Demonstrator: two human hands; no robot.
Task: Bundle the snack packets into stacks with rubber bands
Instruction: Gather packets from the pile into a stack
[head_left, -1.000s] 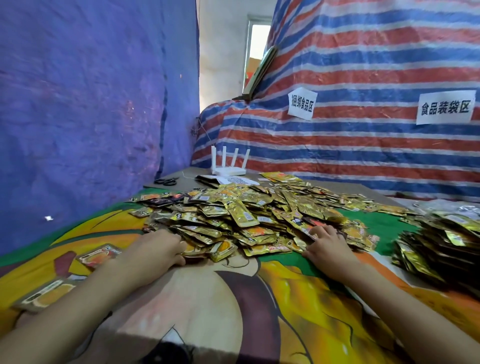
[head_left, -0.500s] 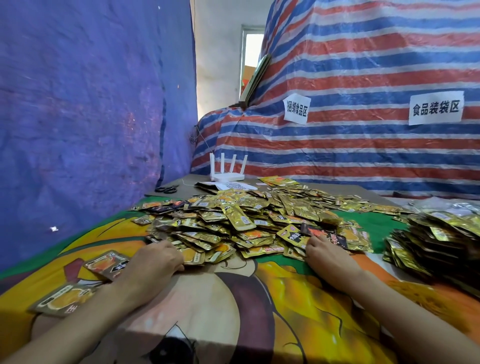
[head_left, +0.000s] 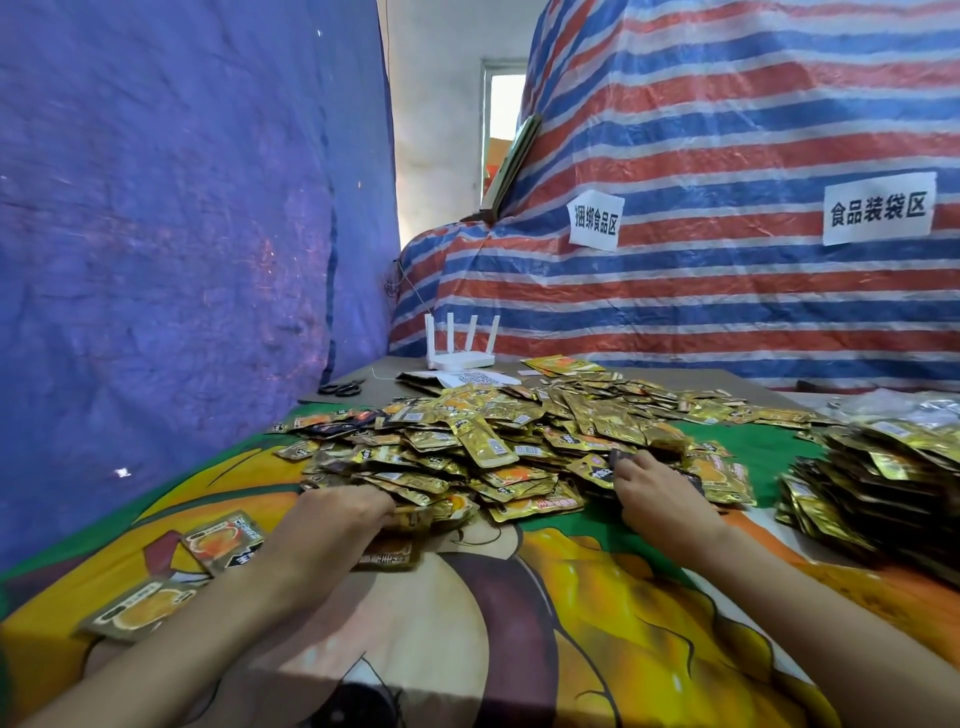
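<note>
A big loose pile of gold snack packets (head_left: 493, 441) covers the middle of the cartoon-printed table cover (head_left: 597, 623). My left hand (head_left: 332, 525) lies at the pile's near left edge, its fingers curled round a few packets (head_left: 410, 514); another packet (head_left: 387, 558) sticks out below the hand. At the pile's near right edge, my right hand (head_left: 660, 499) pinches a dark packet (head_left: 621, 460). A heap of gathered packets (head_left: 883, 483) stands at the right. No rubber band is visible.
Two loose packets (head_left: 223, 543) (head_left: 140, 608) lie left of my left forearm. At the far edge are a white router (head_left: 460, 353), black scissors (head_left: 340, 387) and a printed sheet (head_left: 467, 378). A blue tarp (head_left: 156, 260) walls the left and a striped tarp (head_left: 727, 286) the back.
My right hand has lifted a dark packet out of the pile's edge. My left hand has closed on packets at the pile's near edge. The view has tilted slightly.
</note>
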